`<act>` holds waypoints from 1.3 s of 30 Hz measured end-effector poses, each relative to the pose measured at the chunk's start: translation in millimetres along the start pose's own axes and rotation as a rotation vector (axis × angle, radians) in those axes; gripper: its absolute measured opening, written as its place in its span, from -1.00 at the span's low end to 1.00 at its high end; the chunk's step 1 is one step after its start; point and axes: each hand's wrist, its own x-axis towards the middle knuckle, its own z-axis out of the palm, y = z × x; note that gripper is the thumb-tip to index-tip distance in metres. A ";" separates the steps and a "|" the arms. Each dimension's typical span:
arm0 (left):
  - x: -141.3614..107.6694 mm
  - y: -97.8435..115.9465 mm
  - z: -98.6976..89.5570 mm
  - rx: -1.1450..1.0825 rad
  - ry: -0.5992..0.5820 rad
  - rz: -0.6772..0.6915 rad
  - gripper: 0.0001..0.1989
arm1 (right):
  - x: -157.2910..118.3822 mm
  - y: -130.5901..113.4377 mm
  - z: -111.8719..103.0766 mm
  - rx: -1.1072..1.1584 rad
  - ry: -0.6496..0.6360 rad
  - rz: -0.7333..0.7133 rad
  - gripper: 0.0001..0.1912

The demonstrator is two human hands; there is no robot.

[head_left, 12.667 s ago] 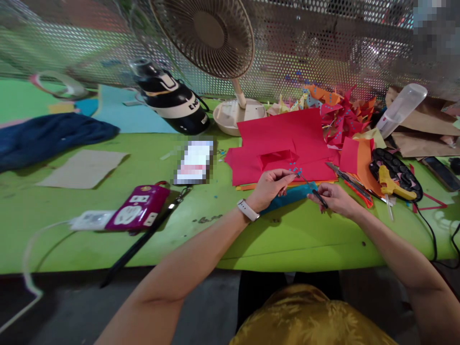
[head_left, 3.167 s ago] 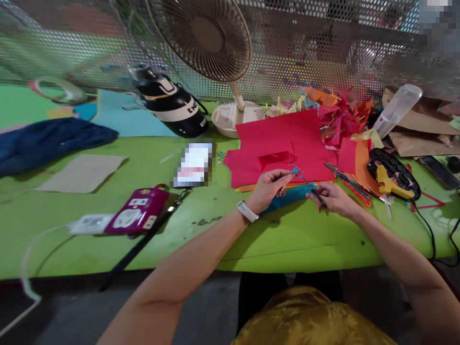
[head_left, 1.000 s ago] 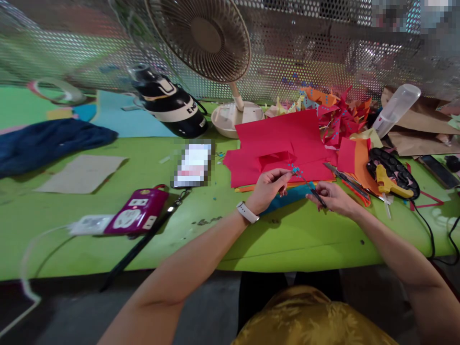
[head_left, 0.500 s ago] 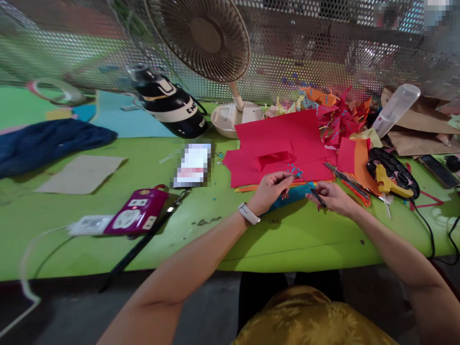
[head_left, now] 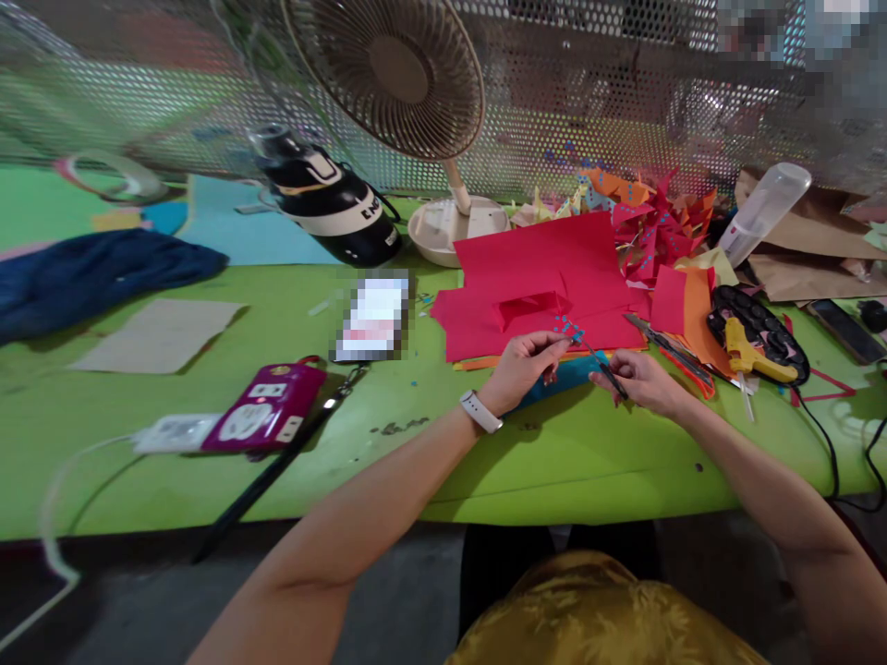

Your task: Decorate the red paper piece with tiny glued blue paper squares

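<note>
My left hand, with a pale band at the wrist, is closed in a pinch over the front edge of the red paper sheets. Small blue bits show at its fingertips; what it pinches is too small to make out. My right hand is closed around a slim dark pointed tool, perhaps tweezers or small scissors. The tool's thin tip slants up and left to the left fingertips. Beneath both hands lies blue paper, and an orange sheet edge sticks out under the red.
Right of my hands lie orange-handled scissors and a yellow glue gun on a black palette-like tray. Cut paper shapes are heaped behind. A fan, black bottle, phone and maroon power strip stand or lie leftward.
</note>
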 end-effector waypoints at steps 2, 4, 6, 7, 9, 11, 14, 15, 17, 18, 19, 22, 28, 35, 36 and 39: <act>0.7 -0.3 -0.8 -0.010 0.007 0.001 -0.71 | 0.0 -0.6 0.1 0.005 0.006 0.001 -0.53; 1.2 -0.2 -1.6 -0.018 0.017 -0.001 -0.71 | -0.3 -2.6 0.3 0.013 0.017 0.005 -0.52; 1.5 0.2 -2.2 -0.020 0.027 0.000 -0.72 | -0.7 -4.9 0.6 0.013 0.030 0.017 -0.51; 1.7 0.3 -2.4 -0.020 0.028 0.002 -0.72 | -0.7 -5.6 0.7 0.011 0.034 0.022 -0.50; 1.9 0.8 -2.6 -0.019 0.028 0.008 -0.72 | -0.4 -6.2 0.7 0.005 0.038 0.033 -0.49; 1.9 1.3 -2.6 -0.014 0.024 0.010 -0.72 | 0.2 -5.4 0.6 -0.002 0.044 0.033 -0.49; 1.6 2.4 -2.5 -0.006 0.024 0.016 -0.73 | 1.0 -3.9 0.5 0.003 0.058 0.025 -0.50; 1.4 2.8 -2.4 -0.004 0.031 0.022 -0.73 | 1.0 -3.9 0.6 0.010 0.060 0.026 -0.50; 1.3 3.2 -2.4 -0.013 0.054 0.037 -0.72 | 0.5 -4.8 0.6 0.026 0.054 0.034 -0.51; 1.3 3.2 -2.4 -0.023 0.068 0.046 -0.71 | 0.0 -5.6 0.6 0.030 0.051 0.039 -0.50; 1.3 3.2 -2.4 -0.034 0.080 0.057 -0.71 | -0.5 -6.5 0.5 0.031 0.048 0.040 -0.50; 1.3 2.8 -2.4 -0.051 0.101 0.085 -0.70 | -2.3 -8.1 -0.4 0.024 0.021 0.028 -0.52; -1.6 3.9 0.1 -0.027 0.071 0.051 -0.73 | -4.1 -7.1 -2.0 -0.008 -0.038 -0.007 -0.55; -3.4 4.7 2.4 -0.014 0.021 0.027 -0.72 | -4.8 -9.7 -0.8 0.006 -0.044 0.005 -0.55; -3.4 4.7 2.3 -0.014 0.022 0.026 -0.72 | -4.6 -9.4 -0.7 0.005 -0.044 0.007 -0.55; -3.2 4.0 1.9 -0.008 0.028 0.028 -0.74 | -3.7 -7.4 -0.6 0.007 -0.039 0.012 -0.55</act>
